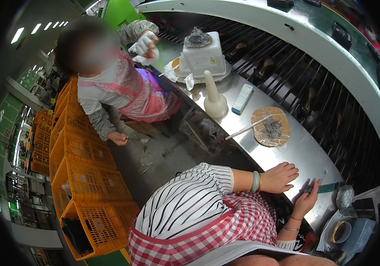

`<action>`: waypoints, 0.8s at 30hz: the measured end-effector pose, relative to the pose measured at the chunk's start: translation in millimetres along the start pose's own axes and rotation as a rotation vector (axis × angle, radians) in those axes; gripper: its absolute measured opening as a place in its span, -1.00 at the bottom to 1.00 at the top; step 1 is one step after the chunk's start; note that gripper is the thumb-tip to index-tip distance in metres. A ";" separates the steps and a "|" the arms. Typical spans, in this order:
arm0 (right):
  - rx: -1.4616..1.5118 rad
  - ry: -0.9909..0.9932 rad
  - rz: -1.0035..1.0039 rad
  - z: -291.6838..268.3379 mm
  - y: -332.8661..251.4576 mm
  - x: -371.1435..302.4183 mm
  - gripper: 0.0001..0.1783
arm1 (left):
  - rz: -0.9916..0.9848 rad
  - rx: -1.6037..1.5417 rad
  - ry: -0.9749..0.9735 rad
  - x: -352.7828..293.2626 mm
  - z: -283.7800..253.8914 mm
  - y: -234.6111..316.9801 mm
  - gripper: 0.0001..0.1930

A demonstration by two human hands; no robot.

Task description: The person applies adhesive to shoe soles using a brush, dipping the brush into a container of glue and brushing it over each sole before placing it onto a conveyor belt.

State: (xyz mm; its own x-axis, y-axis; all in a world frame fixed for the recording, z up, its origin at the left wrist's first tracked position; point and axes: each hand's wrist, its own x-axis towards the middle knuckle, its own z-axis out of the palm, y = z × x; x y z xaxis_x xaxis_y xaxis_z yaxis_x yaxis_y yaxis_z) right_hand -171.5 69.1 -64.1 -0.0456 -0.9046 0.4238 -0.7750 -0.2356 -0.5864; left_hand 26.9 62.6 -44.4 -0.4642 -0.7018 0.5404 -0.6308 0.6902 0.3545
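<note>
My left hand (280, 178), with a pale green bangle and a gold one at the wrist, hovers over or rests on the metal bench, its fingers loosely stretched and holding nothing. Closer to the right, my right hand (307, 199) grips one end of a dark green flat strip (324, 188) between thumb and fingers. The strip's exact kind cannot be made out. Beyond my left hand lies a round brown pad (263, 137) carrying grey fluffy material (273, 128), with a thin white brush-like stick (247, 128) across it.
On the bench (305, 155) stand a cream bottle with a long spout (215, 99), a teal-and-white narrow box (242, 99) and a white container (204, 55). A conveyor (296, 88) runs behind. A co-worker (119, 84) sits left, near orange crates (88, 177). Clear and blue containers (358, 235) crowd the right end.
</note>
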 end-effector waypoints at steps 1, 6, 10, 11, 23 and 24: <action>-0.003 0.000 0.001 0.9 1.3 0.1 -0.46 | 0.000 -0.003 0.000 -0.1 0.0 -0.2 -0.62; 0.023 0.008 0.003 3.3 0.3 0.2 -0.47 | -0.049 -0.075 -0.118 -1.2 -5.8 -0.7 -0.57; 0.015 0.007 0.000 2.9 -3.0 0.3 -0.47 | -0.045 -0.076 -0.115 -2.7 -5.1 -2.5 -0.57; 0.009 0.003 0.000 3.0 -3.7 0.5 -0.47 | -0.047 -0.077 -0.117 -3.1 -4.9 -3.0 -0.57; -0.005 -0.003 -0.008 5.3 -2.7 0.2 -0.49 | -0.039 -0.068 -0.108 -5.5 -1.5 -5.9 -0.58; -0.007 -0.004 -0.007 5.3 -2.8 0.3 -0.49 | -0.038 -0.069 -0.110 -5.3 -1.5 -6.1 -0.58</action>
State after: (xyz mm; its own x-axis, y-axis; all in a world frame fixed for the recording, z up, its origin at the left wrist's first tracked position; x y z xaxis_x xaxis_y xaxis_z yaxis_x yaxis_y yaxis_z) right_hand -166.0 67.6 -66.0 -0.0378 -0.9044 0.4250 -0.7796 -0.2393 -0.5787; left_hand 34.1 62.3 -48.3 -0.5085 -0.7405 0.4395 -0.6069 0.6703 0.4271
